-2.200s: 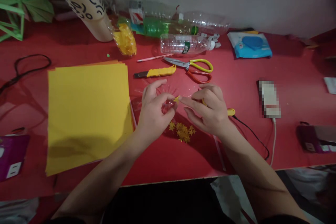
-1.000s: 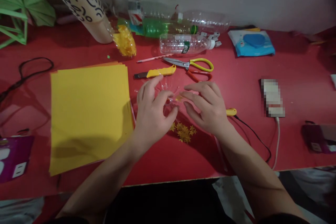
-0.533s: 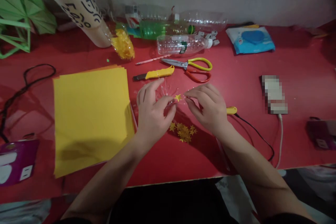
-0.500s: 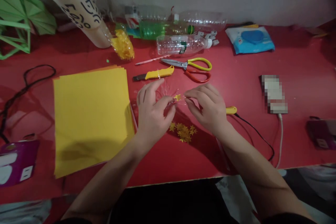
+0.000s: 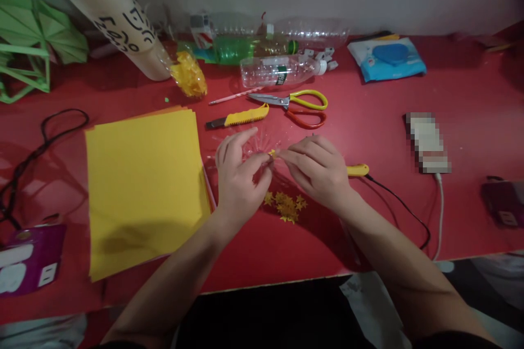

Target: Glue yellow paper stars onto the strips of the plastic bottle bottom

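A small yellow star (image 5: 272,153) sits between the fingertips of my two hands. My left hand (image 5: 241,174) is closed in a pinch on a thin clear plastic strip at the star. The fingertips of my right hand (image 5: 319,172) are pressed together at the star's right side and partly cover it. Clear plastic strips (image 5: 262,142) fan out behind and beside my left hand, and their far ends are hard to make out. Below the hands, a small heap of yellow stars (image 5: 286,206) lies on the red table (image 5: 254,262).
Left lies a stack of yellow paper (image 5: 143,185). Beyond the hands are a yellow cutter (image 5: 245,115), scissors (image 5: 305,106), a pink pencil (image 5: 235,96) and plastic bottles (image 5: 278,72). A yellow-handled corded tool (image 5: 357,170), a phone (image 5: 429,143) and a wipes pack (image 5: 387,60) are rightward.
My right hand has moved left, and its fingertips now meet the star at my left fingertips. The camera view has shifted slightly.
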`<state>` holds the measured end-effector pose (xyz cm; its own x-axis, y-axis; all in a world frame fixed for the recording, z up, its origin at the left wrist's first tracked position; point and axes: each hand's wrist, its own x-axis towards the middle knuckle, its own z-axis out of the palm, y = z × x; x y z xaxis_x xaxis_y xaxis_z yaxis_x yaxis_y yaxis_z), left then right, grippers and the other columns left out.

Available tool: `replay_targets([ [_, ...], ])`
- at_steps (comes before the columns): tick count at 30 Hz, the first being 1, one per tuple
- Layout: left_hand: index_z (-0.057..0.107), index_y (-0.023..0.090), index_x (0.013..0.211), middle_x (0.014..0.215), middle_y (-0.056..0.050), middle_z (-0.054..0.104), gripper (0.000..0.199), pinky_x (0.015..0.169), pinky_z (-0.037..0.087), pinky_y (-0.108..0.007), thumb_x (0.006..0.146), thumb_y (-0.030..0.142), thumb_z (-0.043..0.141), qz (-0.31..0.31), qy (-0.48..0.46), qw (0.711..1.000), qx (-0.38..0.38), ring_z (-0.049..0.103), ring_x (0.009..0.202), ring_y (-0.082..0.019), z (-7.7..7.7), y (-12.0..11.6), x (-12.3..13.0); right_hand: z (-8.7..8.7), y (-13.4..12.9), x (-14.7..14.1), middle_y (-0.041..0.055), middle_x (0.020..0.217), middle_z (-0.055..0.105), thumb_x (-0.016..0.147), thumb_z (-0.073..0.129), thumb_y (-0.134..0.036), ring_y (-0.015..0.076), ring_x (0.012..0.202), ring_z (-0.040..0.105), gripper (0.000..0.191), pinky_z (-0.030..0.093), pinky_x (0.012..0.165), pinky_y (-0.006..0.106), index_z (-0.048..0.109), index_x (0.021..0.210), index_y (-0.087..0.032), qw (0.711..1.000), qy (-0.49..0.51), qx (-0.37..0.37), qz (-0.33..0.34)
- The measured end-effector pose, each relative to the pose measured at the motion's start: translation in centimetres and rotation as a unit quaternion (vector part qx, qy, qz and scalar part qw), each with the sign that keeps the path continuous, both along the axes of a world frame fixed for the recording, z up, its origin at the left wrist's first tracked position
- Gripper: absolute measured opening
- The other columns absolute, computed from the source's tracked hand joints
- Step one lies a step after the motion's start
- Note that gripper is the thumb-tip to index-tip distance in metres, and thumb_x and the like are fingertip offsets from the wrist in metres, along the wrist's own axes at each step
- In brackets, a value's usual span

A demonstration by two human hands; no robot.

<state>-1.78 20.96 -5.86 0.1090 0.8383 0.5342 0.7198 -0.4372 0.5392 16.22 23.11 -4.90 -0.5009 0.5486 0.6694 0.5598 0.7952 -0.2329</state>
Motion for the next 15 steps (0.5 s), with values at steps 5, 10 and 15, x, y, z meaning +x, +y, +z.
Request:
replay_targets([
  [5, 0.068, 0.023, 0.082, 0.128, -0.007, 0.061, 0.011, 0.103, 0.046, -0.051, 0.088, 0.02, 0.06, 0.002, 0.002, 1.0, 0.003, 0.056, 0.12, -0.026, 0.13, 0.0, 0.03, -0.01, 0.02, 0.03, 0.0061, 0.085, 0.069, 0.091, 0.054, -0.007, 0.0171, 0.077, 0.057, 0.026, 0.054, 0.072, 0.033, 0.067, 0.111, -0.017, 1.0, -0.016, 0.015, -0.001],
  [10, 0.069, 0.023, 0.08, 0.129, -0.007, 0.061, 0.012, 0.104, 0.044, -0.052, 0.088, 0.021, 0.06, -0.001, -0.015, 1.0, -0.026, 0.055, 0.12, -0.026, 0.27, -0.03, -0.01, -0.13, -0.25, 0.1, 0.0056, 0.085, 0.069, 0.093, 0.052, -0.007, 0.0175, 0.081, 0.057, 0.028, 0.052, 0.071, 0.032, 0.066, 0.114, -0.018, 0.996, -0.053, 0.059, -0.027],
  [15, 0.069, 0.023, 0.08, 0.128, -0.008, 0.061, 0.012, 0.105, 0.044, -0.051, 0.088, 0.02, 0.06, -0.001, -0.017, 1.0, -0.024, 0.055, 0.121, -0.026, 0.24, -0.05, -0.05, 0.0, -0.45, 0.15, 0.0034, 0.083, 0.067, 0.094, 0.056, -0.011, 0.0169, 0.083, 0.055, 0.023, 0.05, 0.072, 0.03, 0.068, 0.11, -0.021, 0.983, -0.116, 0.133, -0.049],
])
